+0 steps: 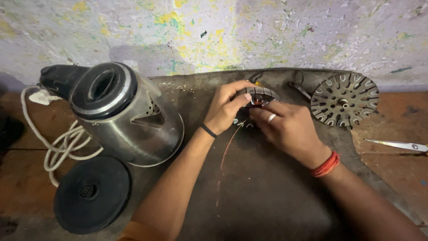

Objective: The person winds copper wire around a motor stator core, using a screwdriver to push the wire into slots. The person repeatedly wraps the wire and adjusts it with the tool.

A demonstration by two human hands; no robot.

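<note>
A small round motor stator (263,93) with grey laminations and copper winding sits on a dark board (267,196). My left hand (225,109) grips its left side, thumb and fingers curled around the rim. From the right, my right hand (285,127), with a ring on one finger, closes its fingertips on the stator's front. A thin copper wire (228,147) trails from the stator toward me across the board. Most of the stator is hidden by my fingers.
A steel electric kettle (120,114) with a black lid lies tilted at the left, its round black base (92,194) and white cord (62,143) beside it. A slotted metal motor disc (344,99) rests at the right. Scissors (399,145) lie at the far right.
</note>
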